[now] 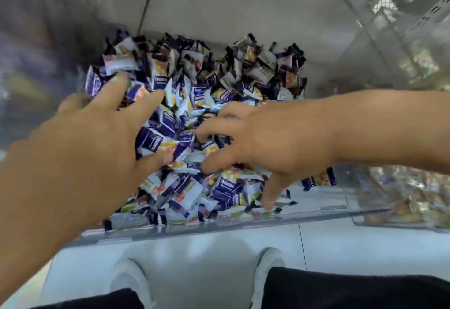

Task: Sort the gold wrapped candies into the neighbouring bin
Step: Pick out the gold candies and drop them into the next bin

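Across the clear bin, centre of view: heap of purple-and-white candies, darker gold-tinted wrappers bunched toward 1 o'clock. Neighbouring bin at 3 o'clock, holding gold pieces.

Left hand — fingers spread, tips resting on the heap at 10 o'clock, holding nothing.

Right hand — fingers splayed and bent down into the pile; whether anything is pinched, cannot tell.

Risks, judged: motion blur and similar wrappers invite a purple piece going across by mistake; raking fingers may bury gold ones deeper; candies lie against the low front wall at 6 o'clock and could spill to the floor.
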Action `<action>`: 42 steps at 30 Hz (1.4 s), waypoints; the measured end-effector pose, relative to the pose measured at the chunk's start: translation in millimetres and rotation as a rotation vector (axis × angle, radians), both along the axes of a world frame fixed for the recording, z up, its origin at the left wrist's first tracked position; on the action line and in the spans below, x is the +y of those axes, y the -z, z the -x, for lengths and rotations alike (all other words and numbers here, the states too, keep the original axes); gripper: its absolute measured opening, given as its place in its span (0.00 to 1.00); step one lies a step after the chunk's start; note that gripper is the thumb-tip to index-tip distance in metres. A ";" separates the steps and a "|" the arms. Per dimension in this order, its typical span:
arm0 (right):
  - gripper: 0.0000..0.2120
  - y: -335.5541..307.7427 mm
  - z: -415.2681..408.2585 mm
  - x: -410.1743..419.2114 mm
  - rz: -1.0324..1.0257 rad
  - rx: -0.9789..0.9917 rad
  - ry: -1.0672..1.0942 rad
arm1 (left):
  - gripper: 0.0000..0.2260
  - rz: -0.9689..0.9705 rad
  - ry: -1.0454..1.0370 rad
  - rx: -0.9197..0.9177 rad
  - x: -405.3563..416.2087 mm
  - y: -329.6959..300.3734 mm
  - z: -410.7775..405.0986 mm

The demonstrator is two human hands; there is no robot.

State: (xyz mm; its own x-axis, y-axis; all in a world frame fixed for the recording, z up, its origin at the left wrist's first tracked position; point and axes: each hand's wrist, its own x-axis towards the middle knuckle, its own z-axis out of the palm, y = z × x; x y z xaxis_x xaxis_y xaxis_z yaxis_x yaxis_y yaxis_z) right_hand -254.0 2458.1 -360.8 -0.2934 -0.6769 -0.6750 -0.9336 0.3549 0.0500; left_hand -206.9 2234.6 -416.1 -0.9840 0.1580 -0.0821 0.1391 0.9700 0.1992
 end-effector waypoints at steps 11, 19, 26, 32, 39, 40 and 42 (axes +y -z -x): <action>0.24 -9.4 8.1 -8.6 0.390 -0.173 -0.045 | 0.37 -0.137 0.007 -0.233 -1.2 -28.1 -8.5; 0.27 13.8 14.4 -2.9 0.038 -0.021 -0.138 | 0.22 -0.085 -0.001 -0.276 -5.9 -28.8 -10.0; 0.20 -31.8 39.5 13.7 0.581 -0.165 0.476 | 0.20 -0.255 0.083 -0.407 0.8 -35.9 -9.4; 0.40 10.3 -0.3 -17.4 0.205 0.151 0.504 | 0.39 -0.098 -0.088 -0.178 9.8 -25.3 6.2; 0.29 -5.4 -37.2 -6.1 0.066 0.155 0.734 | 0.22 -0.197 0.264 -0.445 26.9 -17.6 3.3; 0.26 -11.8 -42.7 -4.6 0.081 0.103 0.740 | 0.19 -0.234 0.267 -0.468 24.7 -17.2 1.4; 0.23 -26.3 -48.8 2.3 0.173 -0.021 0.820 | 0.16 -0.290 0.225 -0.406 20.7 -16.2 -0.7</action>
